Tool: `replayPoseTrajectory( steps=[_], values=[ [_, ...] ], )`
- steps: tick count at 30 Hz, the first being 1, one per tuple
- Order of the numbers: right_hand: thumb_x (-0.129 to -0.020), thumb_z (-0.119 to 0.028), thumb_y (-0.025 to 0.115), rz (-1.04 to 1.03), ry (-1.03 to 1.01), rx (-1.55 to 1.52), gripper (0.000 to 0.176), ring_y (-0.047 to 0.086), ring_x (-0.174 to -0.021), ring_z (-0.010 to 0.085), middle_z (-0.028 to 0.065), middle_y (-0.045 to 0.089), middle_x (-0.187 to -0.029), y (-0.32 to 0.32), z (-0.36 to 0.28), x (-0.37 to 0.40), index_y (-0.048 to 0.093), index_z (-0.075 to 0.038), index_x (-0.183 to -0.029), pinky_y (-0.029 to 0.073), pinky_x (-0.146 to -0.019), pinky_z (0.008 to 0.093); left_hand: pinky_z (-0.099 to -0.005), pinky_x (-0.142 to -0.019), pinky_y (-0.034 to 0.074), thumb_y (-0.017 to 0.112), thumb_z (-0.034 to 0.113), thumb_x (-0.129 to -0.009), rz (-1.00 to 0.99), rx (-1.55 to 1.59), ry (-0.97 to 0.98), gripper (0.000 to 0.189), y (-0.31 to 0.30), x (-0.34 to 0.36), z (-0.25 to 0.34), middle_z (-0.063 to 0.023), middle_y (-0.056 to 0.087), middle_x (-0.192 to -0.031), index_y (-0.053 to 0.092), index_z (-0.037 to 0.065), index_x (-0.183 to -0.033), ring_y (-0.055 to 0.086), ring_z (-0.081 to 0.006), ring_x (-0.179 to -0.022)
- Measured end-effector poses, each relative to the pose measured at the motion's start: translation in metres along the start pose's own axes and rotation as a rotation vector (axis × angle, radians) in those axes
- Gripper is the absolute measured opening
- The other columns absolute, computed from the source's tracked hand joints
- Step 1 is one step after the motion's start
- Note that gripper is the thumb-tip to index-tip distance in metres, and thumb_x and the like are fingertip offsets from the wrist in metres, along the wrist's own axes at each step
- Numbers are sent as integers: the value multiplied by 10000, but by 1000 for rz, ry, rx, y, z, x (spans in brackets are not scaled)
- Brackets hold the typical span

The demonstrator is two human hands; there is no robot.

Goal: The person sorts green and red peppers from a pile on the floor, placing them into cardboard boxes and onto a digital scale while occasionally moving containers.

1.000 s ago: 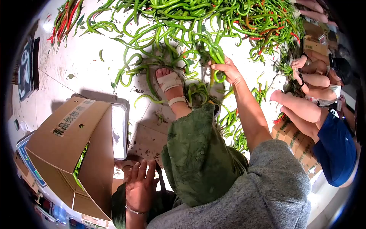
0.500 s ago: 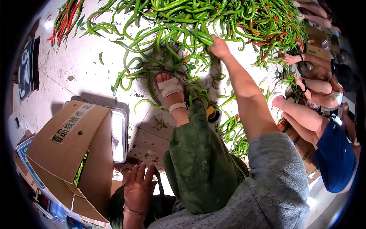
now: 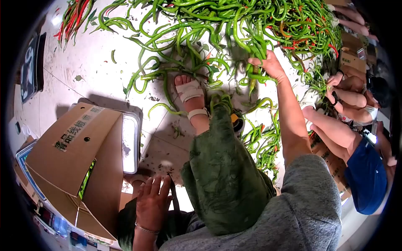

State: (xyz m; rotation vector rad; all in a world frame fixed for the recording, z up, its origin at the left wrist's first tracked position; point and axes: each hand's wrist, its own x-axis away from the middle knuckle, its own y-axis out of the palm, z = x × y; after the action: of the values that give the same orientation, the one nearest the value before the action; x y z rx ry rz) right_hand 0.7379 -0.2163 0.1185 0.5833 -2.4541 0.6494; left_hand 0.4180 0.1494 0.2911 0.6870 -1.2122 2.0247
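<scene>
My right hand (image 3: pixel 268 66) is closed around a bunch of long green chili peppers (image 3: pixel 257 44), their ends sticking out above and below the fist. It is at the near edge of a large pile of green chilies (image 3: pixel 209 16) spread over the pale floor, with some red ones mixed in. My left hand (image 3: pixel 154 201) rests over my left leg, fingers stretched out and holding nothing. Close beside it stands an open cardboard box (image 3: pixel 71 134) with printed characters on its flap; a bit of green shows through a gap.
Red chilies (image 3: pixel 75 19) lie at the upper left. A white-rimmed tub (image 3: pixel 130 142) stands behind the box, and a dark case (image 3: pixel 32 69) sits at far left. To the right, co-workers sit near the pile; one person's hands (image 3: pixel 333 85) are at its edge. Loose chilies (image 3: pixel 261 144) lie beside my leg.
My right hand has moved right and slightly toward me, lifting a bunch of green chilies away from the pile's edge. My left hand has barely moved.
</scene>
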Motion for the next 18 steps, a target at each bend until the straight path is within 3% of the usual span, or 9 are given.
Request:
replayPoseTrajectory(
  steps=[1,2,3,5,7,9,12,16,18],
  values=[
    [-693,-154,732,-79,52,-27,331,571,-755,96,14,637,-852,3,-2,-1,620,-45,-985,466,-701,246,-417,-962,362,672,194,-742,3,4,0,613,-1,0,1,-112,481,-1254,411,129,-1292,462,-301,-1137],
    [-680,-168,744,-115,-73,-168,364,562,-709,95,12,623,-806,25,-15,2,617,-61,-1004,463,-663,236,-416,-963,362,673,192,-740,6,8,-1,615,-2,1,2,-109,480,-1254,410,128,-1292,460,-299,-1139],
    [-678,-163,732,-120,-16,0,388,574,-726,125,17,622,-794,39,-19,-1,611,-79,-1037,465,-697,256,-414,-964,361,674,190,-737,11,12,-5,617,-3,1,2,-106,480,-1254,409,126,-1291,458,-297,-1141],
    [-670,-169,716,-185,63,210,417,587,-846,181,70,622,-906,69,-2,-21,602,-78,-1061,462,-795,290,-411,-965,360,673,187,-738,29,2,-9,615,-4,1,2,-102,472,-1263,411,126,-1291,454,-294,-1146],
    [-655,-182,707,-158,-121,348,444,543,-1017,234,121,575,-1082,100,27,-40,595,-52,-1064,421,-915,320,-409,-966,359,672,189,-737,36,2,-26,617,-4,3,0,-98,464,-1274,409,129,-1293,450,-291,-1150],
    [-637,-189,713,-56,-306,761,470,450,-1151,274,117,467,-1277,120,56,-53,594,-44,-1067,351,-1001,335,-409,-970,356,672,197,-737,33,7,-42,624,-3,5,-1,-94,456,-1284,405,135,-1297,446,-289,-1155],
    [-630,-179,719,-127,-209,661,470,370,-1222,266,103,423,-1317,129,51,-45,616,-132,-1086,287,-1058,327,-421,-965,362,631,239,-751,67,-4,-26,539,0,7,-1,-94,495,-1221,463,150,-1255,464,-278,-1133],
    [-617,-134,719,78,-274,441,434,338,-1233,304,112,384,-1339,114,9,-31,647,-169,-1043,279,-1068,376,-415,-964,355,601,238,-766,59,-51,5,515,1,10,-2,-88,486,-1218,459,137,-1251,452,-264,-1139],
    [-604,-133,717,141,-184,227,434,454,-1134,293,152,472,-1250,103,-18,-43,646,-131,-1032,356,-993,351,-421,-975,345,641,243,-750,18,-48,9,600,1,13,-2,-97,453,-1273,410,153,-1297,441,-279,-1160]
  ],
)
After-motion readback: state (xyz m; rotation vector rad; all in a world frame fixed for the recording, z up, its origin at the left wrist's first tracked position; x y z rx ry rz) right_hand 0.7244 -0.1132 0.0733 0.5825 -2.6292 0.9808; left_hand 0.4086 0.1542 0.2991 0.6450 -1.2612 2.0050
